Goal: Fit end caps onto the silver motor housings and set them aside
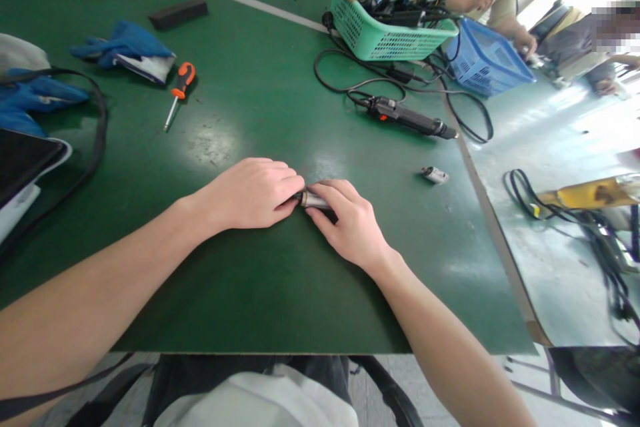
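Over the green table, my right hand [353, 217] is closed around a small silver metal cylinder [314, 200], with a brass-coloured ring at its left end. My left hand [260, 193] meets it from the left, fingers closed at a dark piece on that end. Those fingers cover most of the dark piece, and the cylinder's right end is hidden in my right palm. To the right lies another short silver cylinder [435, 175], untouched. A black electric screwdriver [410, 118] with a cord rests farther back.
An orange-handled screwdriver [183, 83], blue gloves [127, 47] and a dark block [179, 14] lie at the left. A green basket [390, 40] of corded tools and a blue basket [487, 63] stand at the back. Other people sit beyond them. A yellow tool [590, 195] lies on the right-hand table.
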Motion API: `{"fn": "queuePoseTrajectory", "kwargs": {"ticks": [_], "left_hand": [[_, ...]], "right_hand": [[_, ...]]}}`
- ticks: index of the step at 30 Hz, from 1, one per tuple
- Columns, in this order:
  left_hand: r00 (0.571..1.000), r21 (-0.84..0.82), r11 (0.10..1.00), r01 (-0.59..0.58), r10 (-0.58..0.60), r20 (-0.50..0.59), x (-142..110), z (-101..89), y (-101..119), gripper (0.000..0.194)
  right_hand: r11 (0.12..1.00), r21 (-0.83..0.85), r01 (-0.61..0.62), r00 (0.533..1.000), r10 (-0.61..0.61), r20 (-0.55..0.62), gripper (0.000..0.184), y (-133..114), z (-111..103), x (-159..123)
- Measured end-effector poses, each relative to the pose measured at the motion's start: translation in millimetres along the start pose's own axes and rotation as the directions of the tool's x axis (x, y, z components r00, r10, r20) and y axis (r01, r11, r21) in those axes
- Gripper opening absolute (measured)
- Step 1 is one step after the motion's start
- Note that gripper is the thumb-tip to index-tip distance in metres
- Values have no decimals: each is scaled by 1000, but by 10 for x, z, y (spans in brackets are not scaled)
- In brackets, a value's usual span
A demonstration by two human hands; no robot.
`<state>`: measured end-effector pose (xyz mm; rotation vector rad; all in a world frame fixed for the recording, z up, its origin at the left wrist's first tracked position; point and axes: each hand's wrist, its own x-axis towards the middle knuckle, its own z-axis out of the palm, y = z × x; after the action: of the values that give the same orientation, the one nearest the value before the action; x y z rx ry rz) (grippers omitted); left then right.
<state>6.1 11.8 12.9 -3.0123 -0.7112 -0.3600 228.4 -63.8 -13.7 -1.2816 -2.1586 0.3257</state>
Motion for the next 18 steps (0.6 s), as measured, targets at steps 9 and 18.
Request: {"fn": "queuePoseTrajectory", "kwargs": {"ticks": [9,18], "left_hand": [[1000,-6,1000,2,-2,12,-9,14,-11,19],[1000,-11,1000,3,-3,1,-8,19,-4,19]], "right_hand": [[1000,-4,19,1000,-19,-13,26,-12,-7,15],[1000,-3,17,1000,-17,-16,26,11,8,3]]}}
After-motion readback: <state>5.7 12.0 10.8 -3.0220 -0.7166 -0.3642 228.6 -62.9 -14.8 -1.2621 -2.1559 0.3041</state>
